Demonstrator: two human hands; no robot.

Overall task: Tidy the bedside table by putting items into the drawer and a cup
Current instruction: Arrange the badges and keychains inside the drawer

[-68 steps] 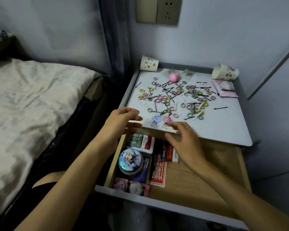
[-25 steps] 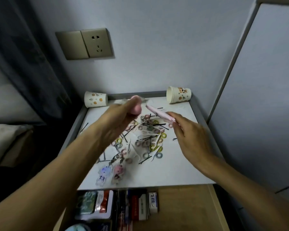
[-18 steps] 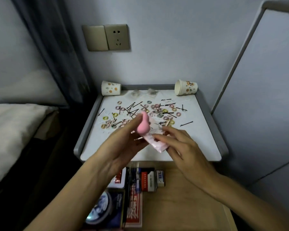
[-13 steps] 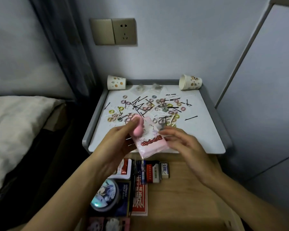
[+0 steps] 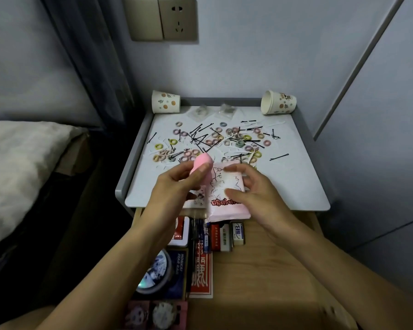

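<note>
My left hand (image 5: pixel 174 189) grips a pink egg-shaped sponge (image 5: pixel 201 170) above the front edge of the bedside table (image 5: pixel 296 186). My right hand (image 5: pixel 255 194) pinches a pink tissue pack (image 5: pixel 225 198) over the back of the open wooden drawer (image 5: pixel 260 270). Several small hair ties (image 5: pixel 248 147) and black hairpins (image 5: pixel 201 138) lie scattered on the tabletop. Two patterned paper cups lie on their sides at the back, one on the left (image 5: pixel 165 101), one on the right (image 5: pixel 278 102).
The drawer's left side holds a round tin (image 5: pixel 155 272), a red card pack (image 5: pixel 201 275), small boxes (image 5: pixel 224 236) and an eraser (image 5: pixel 238 233). A bed (image 5: pixel 17 167) stands to the left. The wall with a socket (image 5: pixel 162 17) is behind, a cabinet panel (image 5: pixel 379 139) on the right.
Both hands reached to the tabletop, picked up the sponge and the tissue pack, and drew them back toward the drawer. The camera view shifted and tilted.
</note>
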